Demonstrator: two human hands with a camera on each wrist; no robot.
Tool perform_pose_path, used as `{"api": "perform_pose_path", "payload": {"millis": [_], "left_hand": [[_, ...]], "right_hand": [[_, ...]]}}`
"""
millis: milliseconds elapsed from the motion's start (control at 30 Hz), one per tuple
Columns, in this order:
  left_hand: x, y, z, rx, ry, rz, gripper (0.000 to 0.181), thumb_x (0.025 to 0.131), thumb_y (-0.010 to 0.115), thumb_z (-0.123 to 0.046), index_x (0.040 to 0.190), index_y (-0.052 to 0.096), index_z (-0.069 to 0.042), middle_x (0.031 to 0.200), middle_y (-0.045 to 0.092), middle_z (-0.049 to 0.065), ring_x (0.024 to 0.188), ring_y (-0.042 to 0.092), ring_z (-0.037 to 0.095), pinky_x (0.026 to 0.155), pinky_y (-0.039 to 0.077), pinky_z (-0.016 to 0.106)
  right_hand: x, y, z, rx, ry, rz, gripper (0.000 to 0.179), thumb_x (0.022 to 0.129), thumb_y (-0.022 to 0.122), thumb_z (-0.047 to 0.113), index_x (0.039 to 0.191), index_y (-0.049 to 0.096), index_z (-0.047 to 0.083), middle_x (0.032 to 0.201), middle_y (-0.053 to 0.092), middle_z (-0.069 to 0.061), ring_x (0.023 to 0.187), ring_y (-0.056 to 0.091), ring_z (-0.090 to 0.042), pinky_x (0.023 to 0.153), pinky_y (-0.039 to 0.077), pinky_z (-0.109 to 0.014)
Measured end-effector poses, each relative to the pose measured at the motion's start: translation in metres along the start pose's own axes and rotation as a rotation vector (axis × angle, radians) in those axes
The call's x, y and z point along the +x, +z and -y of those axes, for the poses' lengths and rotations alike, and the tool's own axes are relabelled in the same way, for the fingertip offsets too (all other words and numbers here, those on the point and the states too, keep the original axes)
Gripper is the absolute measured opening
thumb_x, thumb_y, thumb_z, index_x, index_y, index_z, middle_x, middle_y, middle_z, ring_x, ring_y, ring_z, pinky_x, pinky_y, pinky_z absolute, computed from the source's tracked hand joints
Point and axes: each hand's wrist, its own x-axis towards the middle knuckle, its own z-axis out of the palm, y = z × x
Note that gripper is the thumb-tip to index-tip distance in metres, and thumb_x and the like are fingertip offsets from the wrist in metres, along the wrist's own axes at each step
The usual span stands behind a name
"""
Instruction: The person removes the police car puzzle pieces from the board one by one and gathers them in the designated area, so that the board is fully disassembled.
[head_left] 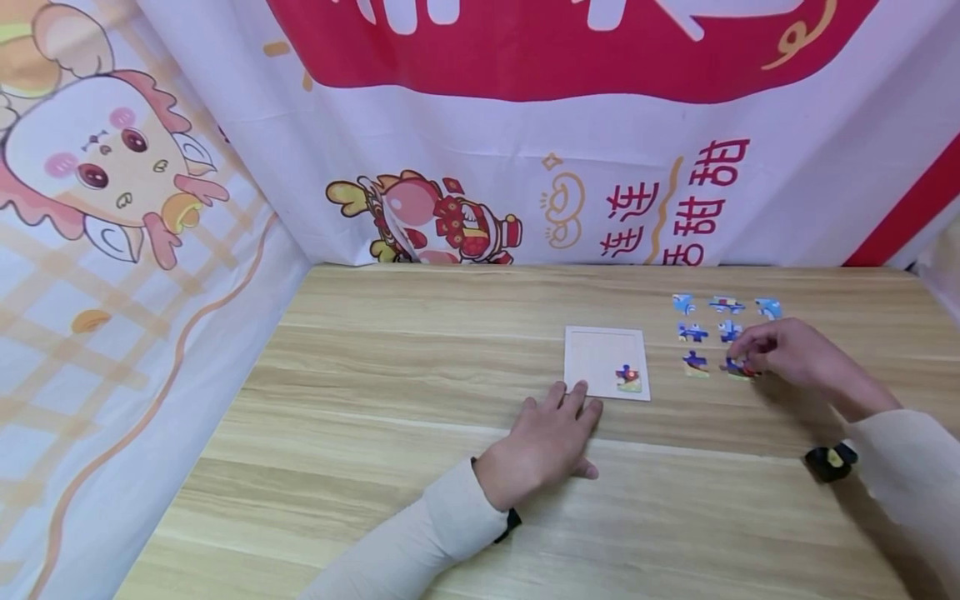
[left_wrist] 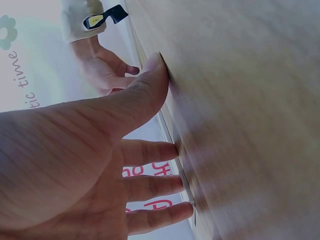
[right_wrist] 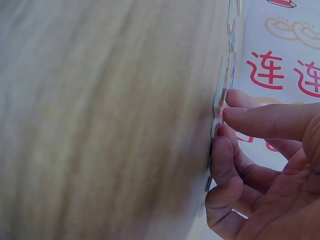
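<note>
My left hand (head_left: 546, 442) lies with fingers spread, fingertips touching the lower edge of a white square puzzle tray (head_left: 570, 358). In the left wrist view these fingers (left_wrist: 150, 152) are straight. Inside the tray, one jigsaw piece (head_left: 627, 377) with a red and yellow print sits at the lower right corner. To the right of the tray my right hand (head_left: 791, 358) pinches a dark blue and red jigsaw piece (head_left: 738, 367) at the bottom of the group. The right wrist view shows thumb and fingers on this piece (right_wrist: 220, 95), partly hiding it.
Several loose jigsaw pieces lie in rows beside the tray, among them a blue corner piece (head_left: 768, 308) and a lower piece (head_left: 695, 363). Behind the wooden table (head_left: 360, 375) hangs a printed cloth (head_left: 450, 125); another cloth (head_left: 172, 333) covers the left side.
</note>
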Motion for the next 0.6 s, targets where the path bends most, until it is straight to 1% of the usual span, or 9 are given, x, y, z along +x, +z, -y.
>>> {"api": "perform_pose_path", "payload": {"millis": [133,233,367,400,500,600], "left_hand": [[-0.001,0.000,0.000,0.013,0.004,-0.008,0.087,0.093,0.067,-0.062,0.164,0.035,-0.023,0.173,0.028,0.003,0.157,0.031,0.025,0.114,0.046,0.047],[-0.003,0.000,0.000,0.016,0.006,-0.015,0.087,0.093,0.068,-0.062,0.164,0.036,-0.023,0.173,0.029,0.003,0.157,0.031,0.025,0.113,0.047,0.047],[-0.004,0.000,0.000,0.005,0.007,-0.026,0.088,0.092,0.068,-0.061,0.164,0.035,-0.023,0.174,0.028,0.002,0.157,0.031,0.025,0.112,0.047,0.046],[-0.004,0.001,0.001,-0.002,0.009,-0.030,0.088,0.092,0.068,-0.061,0.164,0.035,-0.024,0.174,0.027,0.002,0.157,0.031,0.025,0.113,0.047,0.046],[-0.004,0.001,0.001,-0.019,0.017,-0.041,0.089,0.092,0.069,-0.059,0.165,0.033,-0.024,0.175,0.024,0.002,0.158,0.030,0.026,0.115,0.044,0.047],[-0.004,0.002,0.001,-0.018,0.031,-0.057,0.090,0.091,0.070,-0.059,0.165,0.032,-0.024,0.175,0.024,0.000,0.159,0.030,0.025,0.118,0.042,0.048]], "right_hand": [[-0.004,0.001,0.007,-0.015,-0.032,-0.017,0.025,0.102,0.058,0.002,0.121,0.075,0.001,0.126,0.065,-0.029,0.102,0.052,-0.034,0.074,0.048,-0.031],[-0.007,0.007,0.018,-0.034,-0.076,-0.044,0.023,0.102,0.062,0.006,0.120,0.076,0.001,0.119,0.068,-0.024,0.102,0.052,-0.033,0.076,0.047,-0.031],[-0.007,0.018,0.037,-0.043,-0.133,-0.074,0.020,0.100,0.063,0.005,0.115,0.077,0.003,0.111,0.069,-0.017,0.099,0.054,-0.030,0.076,0.048,-0.031],[-0.006,0.021,0.042,-0.042,-0.161,-0.080,0.019,0.099,0.064,0.004,0.114,0.077,0.003,0.108,0.070,-0.015,0.098,0.055,-0.029,0.075,0.049,-0.031],[-0.003,0.030,0.058,-0.025,-0.230,-0.073,0.017,0.097,0.066,0.002,0.111,0.077,0.003,0.102,0.071,-0.011,0.094,0.057,-0.025,0.074,0.050,-0.027],[0.000,0.038,0.073,-0.005,-0.285,-0.043,0.016,0.096,0.068,0.002,0.110,0.076,0.003,0.100,0.072,-0.009,0.093,0.059,-0.022,0.077,0.050,-0.028]]}}
